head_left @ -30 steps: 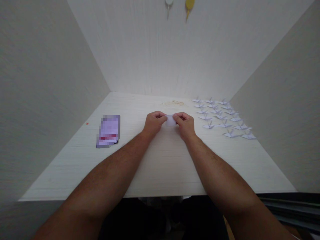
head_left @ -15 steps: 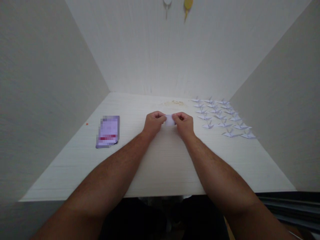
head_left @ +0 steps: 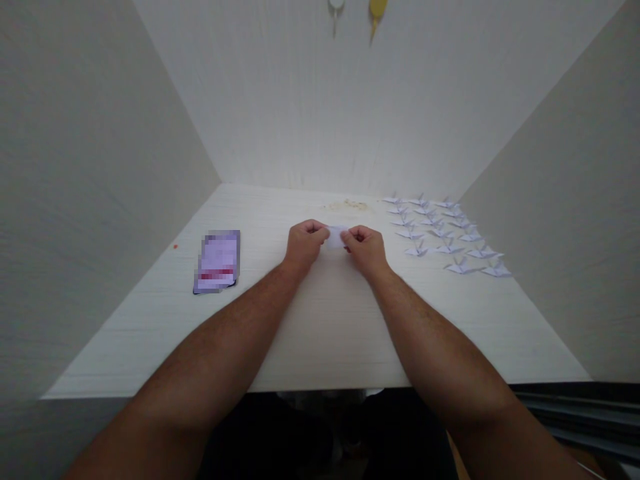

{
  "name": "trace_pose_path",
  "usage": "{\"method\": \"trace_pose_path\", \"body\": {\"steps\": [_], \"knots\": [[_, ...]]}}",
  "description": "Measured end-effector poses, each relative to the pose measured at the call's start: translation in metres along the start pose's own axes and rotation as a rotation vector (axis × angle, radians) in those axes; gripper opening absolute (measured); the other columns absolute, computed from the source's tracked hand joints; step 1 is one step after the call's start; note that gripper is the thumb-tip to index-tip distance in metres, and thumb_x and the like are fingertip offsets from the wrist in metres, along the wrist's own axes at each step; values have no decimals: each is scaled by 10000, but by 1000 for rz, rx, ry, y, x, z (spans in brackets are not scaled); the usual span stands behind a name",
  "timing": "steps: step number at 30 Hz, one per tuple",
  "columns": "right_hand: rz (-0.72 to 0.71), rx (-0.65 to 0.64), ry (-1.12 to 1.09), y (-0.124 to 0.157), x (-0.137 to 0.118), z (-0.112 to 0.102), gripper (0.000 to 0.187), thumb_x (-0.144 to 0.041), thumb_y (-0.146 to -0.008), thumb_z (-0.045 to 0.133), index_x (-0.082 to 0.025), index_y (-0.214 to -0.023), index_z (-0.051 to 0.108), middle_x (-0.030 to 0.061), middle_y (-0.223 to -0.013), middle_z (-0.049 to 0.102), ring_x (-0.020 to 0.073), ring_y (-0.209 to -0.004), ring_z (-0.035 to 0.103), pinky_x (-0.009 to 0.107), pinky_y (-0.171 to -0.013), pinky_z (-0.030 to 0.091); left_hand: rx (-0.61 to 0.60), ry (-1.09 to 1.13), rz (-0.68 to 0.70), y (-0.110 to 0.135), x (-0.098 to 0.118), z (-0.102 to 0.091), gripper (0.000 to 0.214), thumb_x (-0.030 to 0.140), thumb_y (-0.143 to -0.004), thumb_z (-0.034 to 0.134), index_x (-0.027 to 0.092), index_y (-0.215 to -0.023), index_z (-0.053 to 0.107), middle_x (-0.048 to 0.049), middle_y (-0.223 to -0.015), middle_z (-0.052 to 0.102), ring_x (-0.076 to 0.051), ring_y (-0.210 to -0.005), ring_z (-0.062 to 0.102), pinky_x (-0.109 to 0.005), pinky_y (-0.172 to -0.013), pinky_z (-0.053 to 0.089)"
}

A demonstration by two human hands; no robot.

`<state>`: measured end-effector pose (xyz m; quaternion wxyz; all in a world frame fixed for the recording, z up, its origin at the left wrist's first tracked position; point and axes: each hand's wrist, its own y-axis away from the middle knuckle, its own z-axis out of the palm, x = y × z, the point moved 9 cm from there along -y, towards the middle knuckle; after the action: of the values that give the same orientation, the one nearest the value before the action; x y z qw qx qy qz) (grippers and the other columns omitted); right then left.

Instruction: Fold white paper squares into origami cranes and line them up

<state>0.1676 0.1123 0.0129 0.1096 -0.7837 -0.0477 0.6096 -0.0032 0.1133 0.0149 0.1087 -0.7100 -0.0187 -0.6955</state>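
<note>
Between my two hands is a small white piece of paper (head_left: 337,237), held a little above the white table (head_left: 325,333). My left hand (head_left: 307,241) pinches its left edge between thumb and fingers. At the right edge my right hand (head_left: 367,247) grips it the same way, thumb on the near face. Any fold lines on the paper are too faint to make out. Several white folded paper cranes (head_left: 442,234) stand in rows to the right of my right hand.
A phone-like slab with a pixelated lilac face (head_left: 219,257) lies on the left. A tiny orange-red speck (head_left: 175,247) is near the left wall (head_left: 100,167). Brownish marks (head_left: 353,205) stain the table beyond my hands. White and yellow hooks (head_left: 377,10) hang on the back wall.
Both hands have shifted slightly left, and more of the paper shows between them. My right thumb and fingers have moved a little on its edge. The cranes stay put.
</note>
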Motion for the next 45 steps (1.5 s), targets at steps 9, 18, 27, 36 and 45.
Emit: {"method": "trace_pose_path", "body": {"steps": [9,18,27,36,45], "knots": [[-19,35,102,-1,-3,-5,251,-416,-763,648,-186,-662,636,-13,-547,601,121,-509,506,256,-526,390,41,19,-24,2,2,-1,46,206,-611,634,160,-611,634,39,-497,518,-84,-471,398,-227,-460,294],[20,-3,45,1,1,-1,218,-366,-767,639,-170,-677,663,25,-595,670,117,-508,553,242,-514,412,73,109,-12,-4,-6,-5,74,222,-620,658,153,-627,630,39,-491,498,-77,-469,392,-230,-468,277],[27,-10,-37,3,-2,0,200,-362,-750,656,-173,-686,668,37,-643,696,132,-555,596,256,-553,448,50,217,-11,-5,-10,-3,76,220,-614,673,168,-623,619,46,-472,488,-81,-459,391,-233,-458,265],[-50,-19,24,5,-9,-1,226,-381,-787,624,-182,-717,705,-1,-589,644,129,-547,557,259,-568,426,-65,302,-33,-3,-6,7,87,215,-601,654,180,-581,577,29,-484,497,-89,-477,412,-239,-478,291],[-131,-26,129,10,-19,-1,245,-381,-808,607,-186,-681,681,-19,-564,594,124,-548,505,256,-561,373,-231,233,-33,4,2,20,376,280,-591,773,177,-951,740,-31,-864,702,-132,-730,595,-261,-657,438]]}}
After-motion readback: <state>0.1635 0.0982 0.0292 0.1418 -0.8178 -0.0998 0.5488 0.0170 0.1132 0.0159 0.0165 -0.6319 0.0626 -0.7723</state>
